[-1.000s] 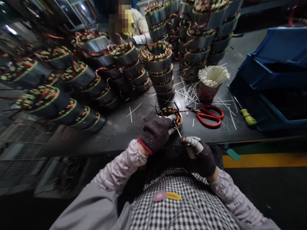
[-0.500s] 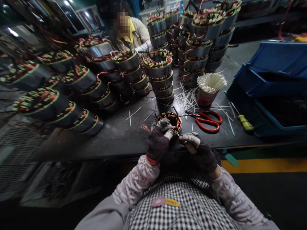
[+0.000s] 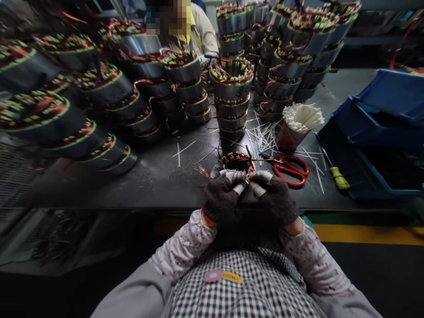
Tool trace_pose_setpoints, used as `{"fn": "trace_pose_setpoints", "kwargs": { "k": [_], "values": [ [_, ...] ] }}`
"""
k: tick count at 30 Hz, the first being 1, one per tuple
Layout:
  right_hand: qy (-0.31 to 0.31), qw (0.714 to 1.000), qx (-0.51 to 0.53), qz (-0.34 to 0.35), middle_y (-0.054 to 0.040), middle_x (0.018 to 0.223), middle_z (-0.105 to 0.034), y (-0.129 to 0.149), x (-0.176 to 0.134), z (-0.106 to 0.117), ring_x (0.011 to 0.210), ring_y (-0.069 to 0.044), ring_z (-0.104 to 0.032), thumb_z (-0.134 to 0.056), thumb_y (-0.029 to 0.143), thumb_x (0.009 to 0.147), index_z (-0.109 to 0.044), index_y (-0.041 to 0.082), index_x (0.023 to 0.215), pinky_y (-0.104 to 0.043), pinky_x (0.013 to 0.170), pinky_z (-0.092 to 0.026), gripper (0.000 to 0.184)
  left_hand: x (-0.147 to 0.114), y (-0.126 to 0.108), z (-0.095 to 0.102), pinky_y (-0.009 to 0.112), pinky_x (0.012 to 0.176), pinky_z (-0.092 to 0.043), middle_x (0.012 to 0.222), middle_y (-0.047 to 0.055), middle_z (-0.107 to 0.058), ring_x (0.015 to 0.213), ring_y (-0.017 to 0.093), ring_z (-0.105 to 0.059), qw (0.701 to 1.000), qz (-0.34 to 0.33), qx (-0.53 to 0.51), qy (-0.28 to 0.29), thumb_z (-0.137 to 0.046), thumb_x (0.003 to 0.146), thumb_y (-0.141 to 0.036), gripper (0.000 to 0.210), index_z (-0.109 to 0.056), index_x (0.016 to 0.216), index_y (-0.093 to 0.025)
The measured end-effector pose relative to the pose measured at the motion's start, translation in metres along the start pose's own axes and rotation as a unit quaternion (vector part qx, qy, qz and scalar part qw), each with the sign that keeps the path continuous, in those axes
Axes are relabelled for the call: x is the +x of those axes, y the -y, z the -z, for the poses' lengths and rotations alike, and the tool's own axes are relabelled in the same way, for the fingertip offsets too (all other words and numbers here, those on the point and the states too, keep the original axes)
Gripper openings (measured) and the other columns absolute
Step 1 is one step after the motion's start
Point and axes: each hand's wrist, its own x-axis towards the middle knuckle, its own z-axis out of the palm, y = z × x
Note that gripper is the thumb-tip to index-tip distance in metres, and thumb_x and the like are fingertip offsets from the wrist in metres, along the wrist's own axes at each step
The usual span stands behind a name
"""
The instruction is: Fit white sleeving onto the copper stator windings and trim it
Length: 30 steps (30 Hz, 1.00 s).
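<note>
In front of me on the bench is a small stator (image 3: pixel 237 157) with copper windings and a pale slotted rim. At its near rim, my left hand (image 3: pixel 222 191), in a dark fingerless glove with wrapped fingertips, is closed in a pinch. Opposite it, my right hand (image 3: pixel 274 192) pinches too, so the fingertips of both hands almost touch. A short bit of copper wire (image 3: pixel 247 178) shows between them, partly hidden by the fingers. Red-handled scissors (image 3: pixel 291 171) lie just right of the stator. Frayed copper strands (image 3: pixel 201 170) stick out on its left.
Stacked stators (image 3: pixel 232 88) stand behind and to the left. A cup of white sticks (image 3: pixel 291 134) is at the right, with loose white sticks (image 3: pixel 263 137) beside it. Further right are a yellow-handled screwdriver (image 3: pixel 339 177) and blue bins (image 3: pixel 380 132). A co-worker (image 3: pixel 202 31) sits across the bench.
My right hand has moved left and up to meet my left fingertips at the stator's near rim. The camera view has tilted slightly, shifting the background.
</note>
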Motion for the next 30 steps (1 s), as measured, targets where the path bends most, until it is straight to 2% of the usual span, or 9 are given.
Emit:
{"fn": "trace_pose_setpoints", "kwargs": {
  "k": [4,9,15,18,21,24,26,28,30],
  "values": [
    [-0.018,0.998,-0.004,0.06,-0.0046,0.1,-0.084,-0.001,-0.005,0.001,0.089,-0.022,-0.079,-0.072,0.028,0.099,-0.079,0.026,0.103,-0.039,0.086,-0.068,0.008,0.002,0.001,0.001,0.051,0.113,-0.057,0.103,0.004,-0.087,0.104,0.025,-0.08,1.0,0.004,0.009,0.019,-0.079,0.091,-0.019,0.013,-0.084,0.102,-0.025],
    [0.026,0.993,-0.09,0.066,-0.0057,0.098,-0.084,-0.006,0.001,-0.001,0.089,-0.024,-0.08,-0.068,0.026,0.1,-0.079,0.027,0.106,-0.039,0.084,-0.068,0.013,0.002,-0.001,0.004,0.05,0.109,-0.059,0.106,0.004,-0.087,0.108,0.026,-0.079,0.999,0.016,0.013,0.041,-0.076,0.093,-0.02,0.017,-0.085,0.106,-0.026],
    [-0.014,0.975,-0.148,0.168,-0.0099,0.112,-0.081,-0.004,0.008,0.002,0.107,-0.027,-0.076,-0.067,0.026,0.102,-0.082,0.026,0.109,-0.045,0.095,-0.066,0.016,0.004,-0.005,0.007,0.05,0.114,-0.056,0.107,0.004,-0.087,0.104,0.024,-0.08,0.999,0.005,-0.01,0.042,-0.073,0.1,-0.031,0.014,-0.084,0.106,-0.026],
    [0.0,0.978,-0.097,0.187,-0.008,0.108,-0.079,0.006,0.012,0.005,0.11,-0.028,-0.075,-0.071,0.024,0.099,-0.081,0.028,0.1,-0.048,0.098,-0.065,0.011,0.005,-0.006,0.006,0.052,0.122,-0.05,0.105,0.002,-0.087,0.104,0.023,-0.079,0.999,0.001,0.001,0.046,-0.072,0.101,-0.029,0.013,-0.083,0.106,-0.026],
    [0.0,0.992,0.031,0.121,-0.0077,0.112,-0.078,0.012,0.012,0.007,0.111,-0.027,-0.074,-0.071,0.028,0.1,-0.076,0.027,0.097,-0.048,0.096,-0.065,0.007,0.003,-0.003,0.005,0.054,0.124,-0.049,0.111,0.003,-0.086,0.112,0.025,-0.079,0.997,-0.031,0.046,0.048,-0.07,0.102,-0.029,0.015,-0.082,0.11,-0.025],
    [0.031,0.989,0.143,-0.029,-0.0032,0.092,-0.076,0.006,-0.002,0.007,0.078,-0.021,-0.073,-0.068,0.044,0.102,-0.07,0.027,0.098,-0.039,0.069,-0.065,0.018,-0.001,0.004,0.006,0.058,0.126,-0.047,0.124,0.008,-0.084,0.125,0.029,-0.076,0.99,-0.064,0.12,0.031,-0.071,0.101,-0.034,0.025,-0.079,0.123,-0.024],
    [0.028,0.986,0.135,-0.097,0.0,0.081,-0.072,0.004,-0.013,0.006,0.068,-0.019,-0.068,-0.071,0.049,0.099,-0.069,0.027,0.097,-0.035,0.062,-0.061,0.023,-0.003,0.008,0.009,0.06,0.128,-0.046,0.122,0.009,-0.084,0.123,0.03,-0.076,0.986,-0.08,0.14,0.036,-0.073,0.1,-0.034,0.025,-0.079,0.122,-0.023],
    [-0.002,0.987,0.12,-0.11,-0.0001,0.085,-0.073,0.008,-0.017,0.002,0.072,-0.018,-0.069,-0.075,0.046,0.097,-0.071,0.027,0.098,-0.034,0.066,-0.061,0.02,-0.002,0.009,0.01,0.06,0.129,-0.045,0.11,0.006,-0.086,0.114,0.027,-0.079,0.984,-0.106,0.13,0.063,-0.074,0.099,-0.031,0.015,-0.081,0.111,-0.024],
    [-0.037,0.982,0.161,-0.096,0.0006,0.087,-0.073,0.016,-0.004,-0.008,0.073,-0.017,-0.069,-0.074,0.044,0.099,-0.07,0.028,0.102,-0.034,0.068,-0.062,0.017,0.0,0.007,0.007,0.061,0.131,-0.042,0.102,0.003,-0.086,0.105,0.025,-0.08,0.982,-0.13,0.113,0.081,-0.073,0.1,-0.03,0.01,-0.081,0.103,-0.025]
  ]
}}
